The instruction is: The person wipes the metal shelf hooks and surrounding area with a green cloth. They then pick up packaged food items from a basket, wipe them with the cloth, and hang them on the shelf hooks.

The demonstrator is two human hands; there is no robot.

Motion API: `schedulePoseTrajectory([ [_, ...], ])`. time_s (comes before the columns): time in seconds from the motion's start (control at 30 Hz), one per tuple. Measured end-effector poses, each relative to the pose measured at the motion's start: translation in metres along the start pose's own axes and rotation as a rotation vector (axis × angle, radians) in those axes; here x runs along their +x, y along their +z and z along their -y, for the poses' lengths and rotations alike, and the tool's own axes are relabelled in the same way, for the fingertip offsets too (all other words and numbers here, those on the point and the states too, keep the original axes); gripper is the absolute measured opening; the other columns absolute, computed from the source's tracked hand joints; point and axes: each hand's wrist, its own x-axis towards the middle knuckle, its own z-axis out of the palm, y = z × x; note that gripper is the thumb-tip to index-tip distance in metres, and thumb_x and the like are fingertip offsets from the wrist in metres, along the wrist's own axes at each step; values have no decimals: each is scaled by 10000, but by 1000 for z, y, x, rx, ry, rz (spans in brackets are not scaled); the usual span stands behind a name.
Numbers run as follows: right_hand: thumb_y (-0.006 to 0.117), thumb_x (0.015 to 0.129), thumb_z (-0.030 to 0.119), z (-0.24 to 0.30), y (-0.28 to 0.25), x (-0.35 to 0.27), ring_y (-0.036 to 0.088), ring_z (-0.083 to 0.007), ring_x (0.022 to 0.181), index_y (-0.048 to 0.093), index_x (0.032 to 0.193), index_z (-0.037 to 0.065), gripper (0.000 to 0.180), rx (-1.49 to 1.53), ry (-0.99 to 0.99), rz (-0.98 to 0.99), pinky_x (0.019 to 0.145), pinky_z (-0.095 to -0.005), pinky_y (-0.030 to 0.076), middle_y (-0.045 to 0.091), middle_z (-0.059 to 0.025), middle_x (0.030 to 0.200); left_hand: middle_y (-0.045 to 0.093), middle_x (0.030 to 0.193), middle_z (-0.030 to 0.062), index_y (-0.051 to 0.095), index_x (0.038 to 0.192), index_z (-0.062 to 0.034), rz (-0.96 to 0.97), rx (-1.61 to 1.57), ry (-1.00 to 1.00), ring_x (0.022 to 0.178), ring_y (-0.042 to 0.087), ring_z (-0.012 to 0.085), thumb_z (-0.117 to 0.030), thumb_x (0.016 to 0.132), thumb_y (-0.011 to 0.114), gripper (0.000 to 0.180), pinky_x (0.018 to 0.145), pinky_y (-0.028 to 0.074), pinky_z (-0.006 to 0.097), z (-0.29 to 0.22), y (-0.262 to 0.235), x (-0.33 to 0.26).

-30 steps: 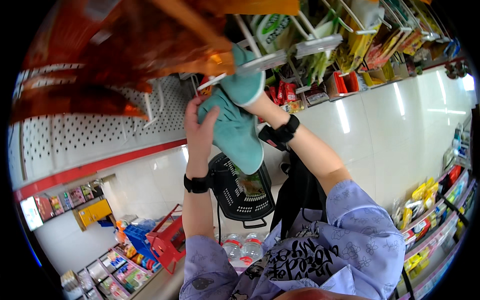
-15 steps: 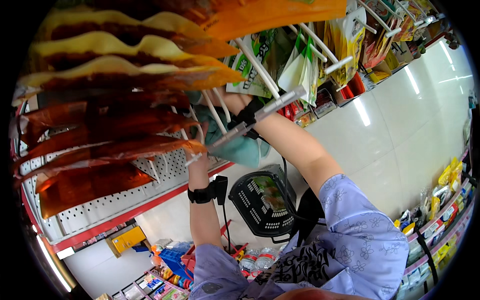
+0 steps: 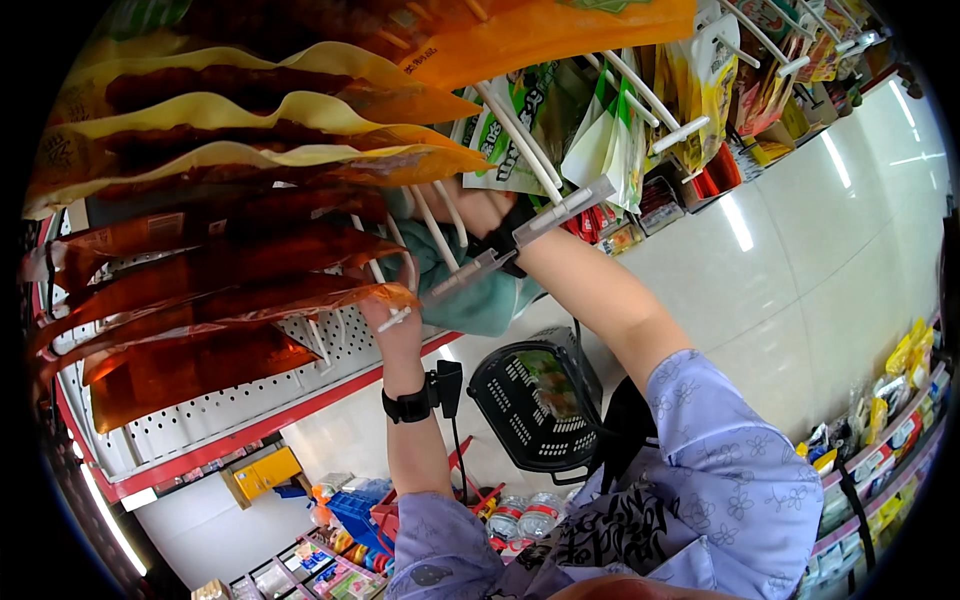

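In the head view, the left hand (image 3: 396,342) reaches up beneath translucent red-brown plastic packs (image 3: 230,255), its fingers hidden behind them. The right hand (image 3: 480,208) is apart from it, up and to its right, partly covered by straight white hooks (image 3: 520,143). A soft, teal-green cloth item (image 3: 485,305) hangs between the hands, just below the right one; I cannot tell which hand grips it, or how far either is closed. Wavy-edged, yellow-and-orange packs (image 3: 250,155) hang above the left hand, and green-and-white plastic packs (image 3: 515,130) just above the right. A white perforated panel (image 3: 350,350) lies to the left hand's left. Below both hands sits a black, slotted plastic basket (image 3: 505,405).
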Motion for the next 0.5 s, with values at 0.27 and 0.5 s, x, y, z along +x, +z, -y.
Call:
schedulePoseTrajectory([
  [0.27, 659, 665, 112, 28, 0, -9, 434, -379, 1066, 427, 1156, -1, 554, 76, -5, 91, 916, -391, 366, 397, -237, 1184, 440, 1084, 144, 236, 1223, -37, 99, 634, 614, 969, 475, 188, 54, 719, 618, 639, 878, 364, 316, -39, 22, -43],
  [0.5, 566, 676, 14, 58, -8, -54, 428, -377, 1070, 563, 1026, 22, 350, 102, 208, 134, 919, -407, 348, 491, -177, 1120, 504, 1027, 130, 222, 1297, -48, 162, 764, 505, 968, 503, 201, 28, 695, 585, 708, 892, 357, 315, -75, 36, -33],
])
